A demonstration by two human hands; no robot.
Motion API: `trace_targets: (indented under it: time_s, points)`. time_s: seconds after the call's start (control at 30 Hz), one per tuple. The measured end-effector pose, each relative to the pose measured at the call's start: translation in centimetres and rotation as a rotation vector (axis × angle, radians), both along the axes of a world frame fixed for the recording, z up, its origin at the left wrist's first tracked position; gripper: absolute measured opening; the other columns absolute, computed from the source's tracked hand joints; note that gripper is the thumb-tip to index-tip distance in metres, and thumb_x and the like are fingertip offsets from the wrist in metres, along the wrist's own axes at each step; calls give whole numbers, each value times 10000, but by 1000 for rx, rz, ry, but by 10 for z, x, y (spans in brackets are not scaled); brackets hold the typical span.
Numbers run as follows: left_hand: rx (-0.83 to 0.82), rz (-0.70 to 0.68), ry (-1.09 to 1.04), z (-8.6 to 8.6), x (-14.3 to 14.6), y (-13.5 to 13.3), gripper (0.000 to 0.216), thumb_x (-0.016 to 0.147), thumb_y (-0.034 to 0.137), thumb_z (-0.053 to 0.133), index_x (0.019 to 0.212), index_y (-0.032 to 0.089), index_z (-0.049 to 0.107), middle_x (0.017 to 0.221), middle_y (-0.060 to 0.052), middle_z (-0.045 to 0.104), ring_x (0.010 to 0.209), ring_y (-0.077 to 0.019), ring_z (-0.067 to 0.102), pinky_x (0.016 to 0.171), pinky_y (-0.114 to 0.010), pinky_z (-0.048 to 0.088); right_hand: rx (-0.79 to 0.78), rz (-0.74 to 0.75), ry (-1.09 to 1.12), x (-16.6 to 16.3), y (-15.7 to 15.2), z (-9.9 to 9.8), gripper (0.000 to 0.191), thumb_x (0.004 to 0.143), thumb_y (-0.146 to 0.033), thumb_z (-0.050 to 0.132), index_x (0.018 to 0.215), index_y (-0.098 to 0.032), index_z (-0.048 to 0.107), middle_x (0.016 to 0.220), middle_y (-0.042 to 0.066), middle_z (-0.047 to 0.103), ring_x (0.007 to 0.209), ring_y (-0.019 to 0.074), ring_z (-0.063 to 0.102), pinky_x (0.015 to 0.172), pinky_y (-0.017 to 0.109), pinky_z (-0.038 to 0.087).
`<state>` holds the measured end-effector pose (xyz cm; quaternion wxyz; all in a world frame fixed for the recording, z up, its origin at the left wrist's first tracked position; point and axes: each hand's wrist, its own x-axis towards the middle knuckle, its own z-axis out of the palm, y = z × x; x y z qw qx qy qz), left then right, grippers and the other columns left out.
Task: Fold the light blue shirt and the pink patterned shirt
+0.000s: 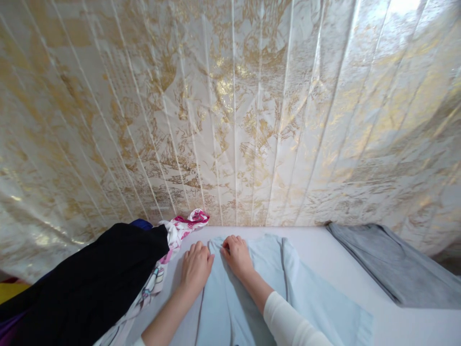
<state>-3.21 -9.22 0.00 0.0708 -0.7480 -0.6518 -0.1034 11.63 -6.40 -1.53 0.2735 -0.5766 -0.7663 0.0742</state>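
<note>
Evidently soft and matte, the pale-blue garment (266, 259) lies on the smooth white table (313, 259), between a black cloth (115, 269) and a flat-folded grey garment (399, 264). The frame cuts off its near end. The left hand (197, 265) and right hand (237, 256) curl their fingers at its far edge; whether they pinch fabric, I cannot tell. It looks partly folded, lightly creased lengthwise.

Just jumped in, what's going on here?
A person has the right hand on a light blue garment laid on a white table, near its far end. The left hand is at its left edge; whether either grips the fabric is unclear. A black garment lies heaped to the left, and a folded gray garment to the right.
</note>
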Motion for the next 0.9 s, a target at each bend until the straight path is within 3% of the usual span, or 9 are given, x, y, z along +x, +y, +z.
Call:
trace_targets:
  time_s: [0.2, 0.3, 0.43, 0.5, 0.7, 0.9]
  points:
    - [31, 19, 43, 7, 1, -2, 178, 910, 159, 443, 925, 153, 620, 982, -98, 607, 977, -269, 553, 805, -372, 416, -14, -10, -10, 0, -1, 2, 116, 881, -161, 508, 887, -226, 605, 940, 57, 674, 930, 235, 573, 822, 344, 396]
    - [53, -9, 52, 6, 5, -15, 248, 902, 101, 417, 1055, 148, 607, 1100, -111, 614, 1053, -256, 548, 879, -379, 407, -16, -7, -16, 0, -1, 2, 147, 891, -143, 478, 912, -222, 600, 952, 61, 676, 934, 236, 573, 822, 344, 393]
    - [34, -349, 66, -13, 3, -38, 422, 971, 248, 399, 1384, 169, 433, 1430, -99, 475, 1320, -216, 409, 1061, -373, 325, -19, 7, -7, 0, 1, -1, 174, 888, -124, 467, 950, -229, 591, 991, 48, 677, 958, 227, 567, 843, 336, 383]
    - [-10, -445, 75, -23, -4, -38, 509, 992, 364, 369, 1452, 149, 345, 1497, -105, 390, 1379, -219, 344, 1090, -391, 310, -17, 10, 3, 0, 1, -3, 188, 883, -118, 466, 973, -232, 586, 1016, 46, 673, 975, 226, 561, 859, 337, 379]
    - [-16, -179, 111, -17, -21, -2, 492, 963, 284, 366, 1402, 72, 430, 1472, -184, 386, 1380, -282, 348, 1084, -475, 329, -5, 18, 27, 1, 0, -5, 254, 856, -82, 454, 1018, -231, 583, 1039, 57, 673, 987, 240, 563, 859, 346, 391]
    - [-6, -318, 70, -20, 2, -19, 517, 981, 322, 335, 1460, 129, 351, 1515, -119, 328, 1408, -230, 294, 1110, -430, 318, -3, 33, 91, -2, 3, -11, 306, 835, -72, 423, 1045, -225, 584, 1055, 78, 674, 1008, 250, 577, 881, 377, 408]
